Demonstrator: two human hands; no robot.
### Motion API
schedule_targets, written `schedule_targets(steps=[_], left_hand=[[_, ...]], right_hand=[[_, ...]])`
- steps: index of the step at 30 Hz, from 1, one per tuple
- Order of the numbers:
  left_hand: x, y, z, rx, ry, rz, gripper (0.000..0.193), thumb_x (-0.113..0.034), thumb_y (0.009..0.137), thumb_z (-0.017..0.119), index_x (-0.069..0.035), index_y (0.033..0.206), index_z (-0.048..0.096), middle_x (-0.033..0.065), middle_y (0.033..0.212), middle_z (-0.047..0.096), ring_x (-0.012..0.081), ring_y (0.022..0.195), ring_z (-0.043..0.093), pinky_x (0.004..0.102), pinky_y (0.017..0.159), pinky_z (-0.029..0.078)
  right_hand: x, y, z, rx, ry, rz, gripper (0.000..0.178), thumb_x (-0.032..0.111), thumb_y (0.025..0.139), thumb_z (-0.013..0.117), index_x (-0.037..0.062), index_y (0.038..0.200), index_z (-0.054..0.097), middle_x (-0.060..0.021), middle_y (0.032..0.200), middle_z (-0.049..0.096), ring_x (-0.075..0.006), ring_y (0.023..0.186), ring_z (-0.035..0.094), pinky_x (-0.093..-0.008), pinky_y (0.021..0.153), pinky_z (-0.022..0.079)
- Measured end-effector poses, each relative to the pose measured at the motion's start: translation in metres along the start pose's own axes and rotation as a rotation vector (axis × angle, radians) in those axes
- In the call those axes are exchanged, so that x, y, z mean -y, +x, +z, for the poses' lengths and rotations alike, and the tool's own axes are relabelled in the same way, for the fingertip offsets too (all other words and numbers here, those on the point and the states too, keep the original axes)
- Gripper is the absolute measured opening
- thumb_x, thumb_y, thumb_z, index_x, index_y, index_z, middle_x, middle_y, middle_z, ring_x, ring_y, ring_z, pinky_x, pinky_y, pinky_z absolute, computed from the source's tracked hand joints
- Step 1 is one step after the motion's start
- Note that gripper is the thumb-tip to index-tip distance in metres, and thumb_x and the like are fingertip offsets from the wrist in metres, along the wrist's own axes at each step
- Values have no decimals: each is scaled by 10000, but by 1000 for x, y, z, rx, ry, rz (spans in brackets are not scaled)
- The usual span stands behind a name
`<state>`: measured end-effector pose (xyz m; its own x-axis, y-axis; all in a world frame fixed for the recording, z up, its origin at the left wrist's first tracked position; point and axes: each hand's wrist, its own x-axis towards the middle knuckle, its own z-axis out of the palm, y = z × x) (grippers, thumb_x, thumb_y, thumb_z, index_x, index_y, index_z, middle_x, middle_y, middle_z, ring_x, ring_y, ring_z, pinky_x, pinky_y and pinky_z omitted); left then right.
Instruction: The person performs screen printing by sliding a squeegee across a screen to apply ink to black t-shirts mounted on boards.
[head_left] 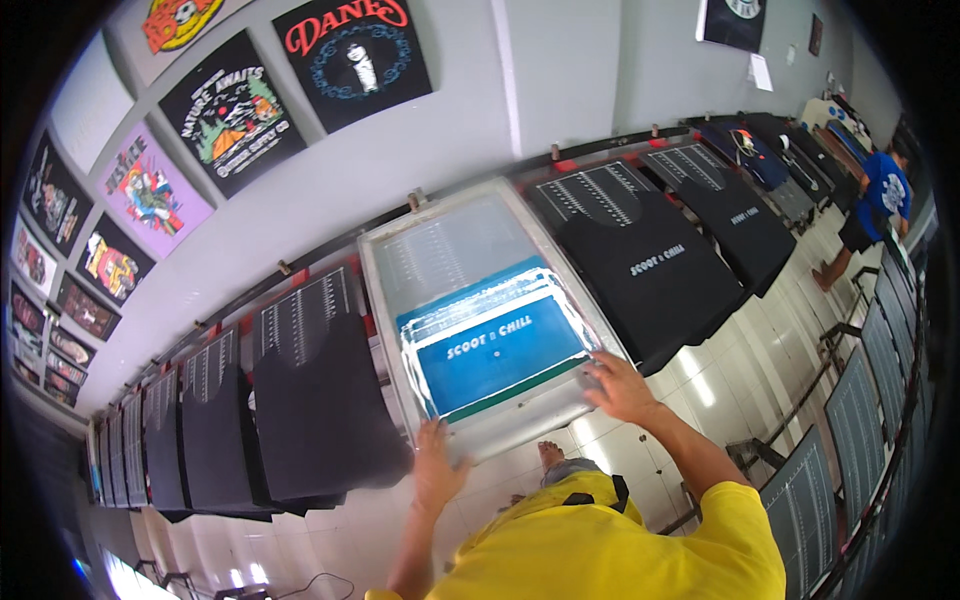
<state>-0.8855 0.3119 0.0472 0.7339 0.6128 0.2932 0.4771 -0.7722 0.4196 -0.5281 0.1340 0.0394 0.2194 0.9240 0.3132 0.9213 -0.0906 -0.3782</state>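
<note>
**Head view: screen frame down on one shirt, row partly printed**

Nearest, the left hand (437, 468) is laid flat, fingers spread, on the near edge of the screen frame (480, 322); the right hand (620, 388) is pressed on its near right corner, fingers together. Beyond it, printed black shirts (655, 262) are seen rightward; those leftward (318, 400) appear without the lower print.

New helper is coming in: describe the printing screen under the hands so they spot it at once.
Follow the long row of black shirts laid along the wall. Midway lies the printing screen, both hands on its near edge. It alone is a pale frame with a blue panel.
</note>
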Motion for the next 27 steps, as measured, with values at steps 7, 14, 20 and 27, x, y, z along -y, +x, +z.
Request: schedule_targets(steps=[7, 14, 20, 27], left_hand=[[89, -16, 29, -212, -163, -537, 325, -165, 953, 580, 43, 1198, 629, 260, 1209, 629, 408, 1139, 602, 444, 980, 477], [103, -15, 40, -202, -190, -589, 256, -181, 941, 553, 13, 1023, 699, 265, 982, 678, 426, 941, 662, 461, 825, 520], [109, -5, 34, -96, -274, -705, 257, -211, 940, 593, 5, 996, 722, 230, 847, 700, 362, 791, 701, 401, 704, 523], [135, -2, 41, -67, -522, -780, 321, -255, 983, 619, 43, 1027, 730, 30, 764, 681, 90, 674, 579, 295, 616, 491]], right_hand=[[-51, 19, 22, -200, 85, 424, 373, 236, 968, 574, -7, 1250, 602, -217, 1244, 622, -387, 1152, 590, -437, 1008, 475], [-107, 33, 62, -343, 333, 602, 197, 73, 893, 609, -22, 1032, 712, -186, 910, 726, -292, 824, 713, -354, 764, 545], [-120, 36, 75, -425, 395, 575, 136, 23, 898, 631, -47, 999, 687, -98, 831, 695, -149, 761, 653, -280, 716, 516], [-128, 44, 87, -408, 516, 702, 132, 65, 889, 620, -43, 948, 669, -126, 798, 675, -182, 761, 662, -315, 712, 512]])
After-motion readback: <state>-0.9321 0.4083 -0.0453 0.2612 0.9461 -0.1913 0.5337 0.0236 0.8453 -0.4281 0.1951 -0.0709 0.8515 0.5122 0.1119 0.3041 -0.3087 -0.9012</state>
